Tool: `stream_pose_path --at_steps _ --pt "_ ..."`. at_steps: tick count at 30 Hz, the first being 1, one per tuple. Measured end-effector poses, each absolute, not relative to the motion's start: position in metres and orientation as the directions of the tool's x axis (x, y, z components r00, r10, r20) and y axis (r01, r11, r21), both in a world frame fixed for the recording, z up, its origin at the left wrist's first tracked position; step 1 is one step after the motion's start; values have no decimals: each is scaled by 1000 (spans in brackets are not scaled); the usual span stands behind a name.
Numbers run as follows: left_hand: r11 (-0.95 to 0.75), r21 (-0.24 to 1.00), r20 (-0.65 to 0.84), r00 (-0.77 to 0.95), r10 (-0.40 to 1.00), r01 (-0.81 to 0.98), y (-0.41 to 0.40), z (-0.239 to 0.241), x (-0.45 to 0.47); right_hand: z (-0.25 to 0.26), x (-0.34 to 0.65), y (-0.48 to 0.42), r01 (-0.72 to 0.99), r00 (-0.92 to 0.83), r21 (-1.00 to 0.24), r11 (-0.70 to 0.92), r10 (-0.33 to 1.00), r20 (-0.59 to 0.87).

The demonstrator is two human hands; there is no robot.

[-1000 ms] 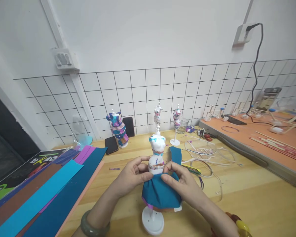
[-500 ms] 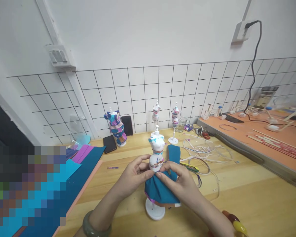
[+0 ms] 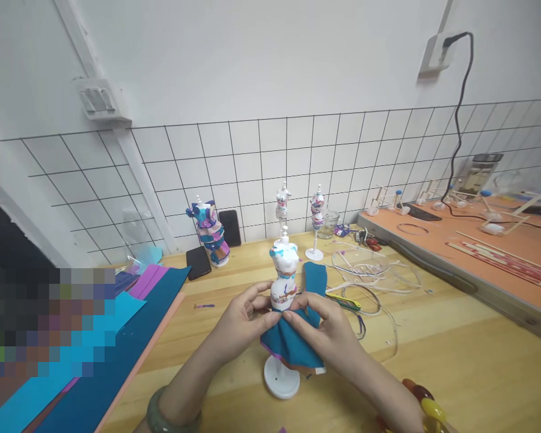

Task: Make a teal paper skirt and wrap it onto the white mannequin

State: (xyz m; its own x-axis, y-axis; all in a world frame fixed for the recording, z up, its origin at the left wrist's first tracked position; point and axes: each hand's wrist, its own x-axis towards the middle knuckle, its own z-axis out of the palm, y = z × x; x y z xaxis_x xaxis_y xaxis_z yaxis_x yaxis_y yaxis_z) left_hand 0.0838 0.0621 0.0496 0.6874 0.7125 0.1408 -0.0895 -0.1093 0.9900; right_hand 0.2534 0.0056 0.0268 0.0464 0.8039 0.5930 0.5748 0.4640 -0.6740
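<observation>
A small white dress form with painted-looking patches stands upright on a round white base in front of me. Teal fabric with a purple and brown lower edge is gathered round its hips like a skirt. My left hand pinches the fabric's top edge at the form's left side. Close against it, thumb beside thumb, my right hand pinches the same edge from the right. The fingertips behind the form are partly hidden. A separate teal fabric piece lies just behind my right hand.
Behind stand a form dressed in ruffled strips and two slim forms, one of them near a glass. Two phones, one flat, are at back left. Fabric sheets lie left; yellow-green scissors and loose cords lie right.
The view has shifted slightly. Both hands keep their pinch at the fabric's top edge, and the thumbs remain close together in front of the form.
</observation>
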Motion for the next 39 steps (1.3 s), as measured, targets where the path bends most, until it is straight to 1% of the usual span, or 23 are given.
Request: stream_pose_path --at_steps 6,11,17,20,25,30,34,39 --pt "-98 989 144 699 701 -106 64 49 84 30 255 4 529 -7 -690 494 816 579" --pt "-89 991 136 705 696 -103 64 50 83 31 255 5 518 -11 -692 503 813 582" --pt "-87 989 147 698 700 -121 64 50 84 31 255 5 517 -25 -669 534 790 612" --pt "-124 989 145 676 723 -80 63 51 83 33 257 5 503 -55 -664 553 788 614" --pt "-244 970 175 635 753 22 59 54 81 37 257 2 492 -58 -676 549 796 603" --pt "-318 946 215 616 758 61 58 52 81 41 255 0 425 -118 -681 596 783 611" --pt "-353 932 230 619 751 81 58 53 82 42 254 0 388 -126 -706 592 793 596" --pt "-342 937 220 638 738 72 57 56 82 37 255 3 391 -112 -703 594 789 604"
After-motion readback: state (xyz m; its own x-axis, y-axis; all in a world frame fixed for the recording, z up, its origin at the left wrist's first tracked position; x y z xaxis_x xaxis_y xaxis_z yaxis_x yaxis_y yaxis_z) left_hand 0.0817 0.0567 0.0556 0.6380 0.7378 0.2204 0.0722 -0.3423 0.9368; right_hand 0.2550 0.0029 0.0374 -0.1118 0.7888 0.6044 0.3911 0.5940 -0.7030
